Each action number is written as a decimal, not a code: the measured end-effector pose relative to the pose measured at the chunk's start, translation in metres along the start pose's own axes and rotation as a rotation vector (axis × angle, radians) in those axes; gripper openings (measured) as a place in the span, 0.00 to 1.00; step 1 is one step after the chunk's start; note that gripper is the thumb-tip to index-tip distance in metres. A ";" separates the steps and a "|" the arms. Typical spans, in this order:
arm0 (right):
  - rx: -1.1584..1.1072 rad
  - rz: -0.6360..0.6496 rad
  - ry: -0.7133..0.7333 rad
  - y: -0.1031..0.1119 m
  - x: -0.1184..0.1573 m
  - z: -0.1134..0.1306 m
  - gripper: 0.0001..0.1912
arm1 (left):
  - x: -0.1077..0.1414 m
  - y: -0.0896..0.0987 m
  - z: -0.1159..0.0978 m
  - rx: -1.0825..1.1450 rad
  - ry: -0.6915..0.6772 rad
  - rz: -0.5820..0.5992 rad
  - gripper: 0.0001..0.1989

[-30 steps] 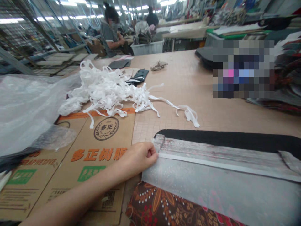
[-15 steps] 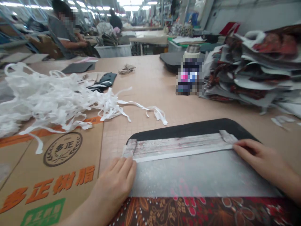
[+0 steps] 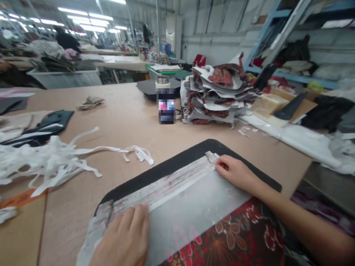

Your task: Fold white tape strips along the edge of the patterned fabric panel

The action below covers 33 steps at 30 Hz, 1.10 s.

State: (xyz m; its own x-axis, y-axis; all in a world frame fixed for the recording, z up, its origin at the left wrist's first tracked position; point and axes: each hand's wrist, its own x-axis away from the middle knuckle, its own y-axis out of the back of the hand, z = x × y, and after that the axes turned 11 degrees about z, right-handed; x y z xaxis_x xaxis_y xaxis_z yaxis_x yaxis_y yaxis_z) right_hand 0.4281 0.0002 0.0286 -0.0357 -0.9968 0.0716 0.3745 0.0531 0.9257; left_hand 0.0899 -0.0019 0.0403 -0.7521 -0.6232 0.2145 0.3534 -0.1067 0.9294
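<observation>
A worker at a broad table squares up a length of patterned fabric laid over a black board, its pale backing uppermost in the middle and its brown-and-red print showing toward the board's near side. A folded band edged by a white strip runs just inside the board's far edge. The right hand, fingers curled and thumb drawn in, nips the band's end near the board's far corner; the left hand lies knuckles up over the other end, near the board's left corner, its fingertips turned down so that whether they pinch cloth or only press it cannot be told. The step in hand appears to be lining the band up along the board; the next move, by the look of it, calls for even tension at both ends and a flat, unwrinkled fold. Left of the board spills a tangle of white strips; beyond its far corner rise a bottle and a stack of fabric pieces.
</observation>
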 end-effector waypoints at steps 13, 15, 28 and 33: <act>-0.023 0.052 -0.024 0.013 -0.006 0.001 0.05 | -0.061 0.011 -0.031 0.099 -0.121 0.012 0.24; -0.024 0.070 -0.017 0.015 -0.008 0.000 0.05 | -0.062 0.009 -0.031 0.076 -0.124 0.002 0.26; 0.166 0.029 0.072 0.015 -0.003 0.014 0.08 | -0.066 0.018 -0.034 0.147 -0.088 -0.005 0.26; 0.324 0.057 0.583 -0.008 0.022 0.037 0.11 | -0.061 0.012 -0.030 0.116 -0.084 -0.028 0.25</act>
State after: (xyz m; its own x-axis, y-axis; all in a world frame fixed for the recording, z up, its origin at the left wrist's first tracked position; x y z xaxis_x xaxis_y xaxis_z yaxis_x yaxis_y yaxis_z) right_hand 0.3896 -0.0200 0.0364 0.5161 -0.8565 -0.0047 0.0609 0.0311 0.9977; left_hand 0.1564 0.0115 0.0299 -0.8063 -0.5538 0.2081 0.2686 -0.0292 0.9628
